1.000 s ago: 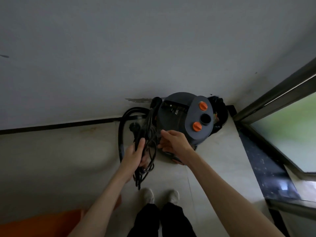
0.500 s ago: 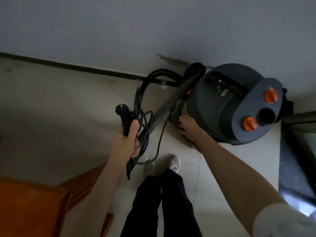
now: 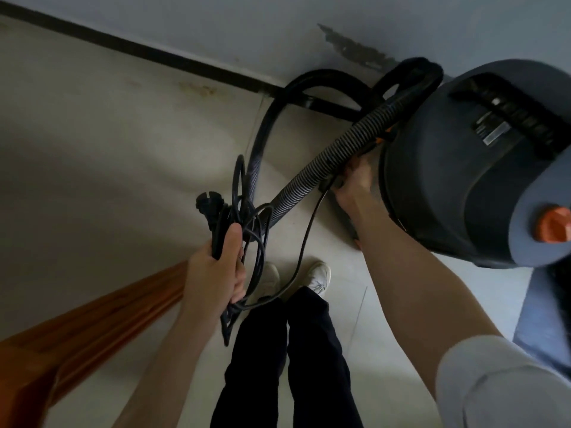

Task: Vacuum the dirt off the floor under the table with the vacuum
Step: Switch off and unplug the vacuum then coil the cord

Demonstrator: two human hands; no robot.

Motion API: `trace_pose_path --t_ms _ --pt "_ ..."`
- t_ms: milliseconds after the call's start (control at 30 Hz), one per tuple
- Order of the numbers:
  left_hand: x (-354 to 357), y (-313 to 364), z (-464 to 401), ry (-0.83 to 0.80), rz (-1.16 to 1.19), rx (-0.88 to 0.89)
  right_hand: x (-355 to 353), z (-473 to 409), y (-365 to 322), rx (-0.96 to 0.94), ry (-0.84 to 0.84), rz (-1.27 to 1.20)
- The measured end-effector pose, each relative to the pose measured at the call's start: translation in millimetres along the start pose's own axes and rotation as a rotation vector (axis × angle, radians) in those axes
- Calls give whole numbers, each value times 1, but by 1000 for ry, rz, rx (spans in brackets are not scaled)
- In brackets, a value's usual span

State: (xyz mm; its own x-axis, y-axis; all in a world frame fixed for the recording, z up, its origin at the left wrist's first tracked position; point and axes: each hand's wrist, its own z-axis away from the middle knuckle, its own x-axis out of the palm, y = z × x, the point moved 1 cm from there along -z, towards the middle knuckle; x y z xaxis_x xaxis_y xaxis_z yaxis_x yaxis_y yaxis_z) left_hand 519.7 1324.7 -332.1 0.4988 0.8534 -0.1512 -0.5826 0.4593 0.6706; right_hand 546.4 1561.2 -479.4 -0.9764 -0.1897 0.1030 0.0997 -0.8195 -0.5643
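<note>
Standing by the wall on the tiled floor (image 3: 108,143), the vacuum (image 3: 463,168) fills the right of the view. Its ribbed hose (image 3: 324,162) loops beside it. The right hand (image 3: 352,180) reaches under the hose against the vacuum's side; its grasp cannot be told. The left hand (image 3: 216,273) grasps the bundled cord (image 3: 247,230), plug (image 3: 207,202) on top.

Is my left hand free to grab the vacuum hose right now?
Probably not. The left hand already grips the bundled power cord and plug, so although the hose passes close by, its fingers are occupied.
</note>
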Motion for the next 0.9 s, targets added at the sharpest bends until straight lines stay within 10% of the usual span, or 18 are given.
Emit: trace_pose_path --t_ms 433,900 --pt "5 12 14 -114 -95 -61 -63 108 56 306 -133 298" --pt "-3 50 84 -154 25 -149 -106 261 27 439 -161 -159"
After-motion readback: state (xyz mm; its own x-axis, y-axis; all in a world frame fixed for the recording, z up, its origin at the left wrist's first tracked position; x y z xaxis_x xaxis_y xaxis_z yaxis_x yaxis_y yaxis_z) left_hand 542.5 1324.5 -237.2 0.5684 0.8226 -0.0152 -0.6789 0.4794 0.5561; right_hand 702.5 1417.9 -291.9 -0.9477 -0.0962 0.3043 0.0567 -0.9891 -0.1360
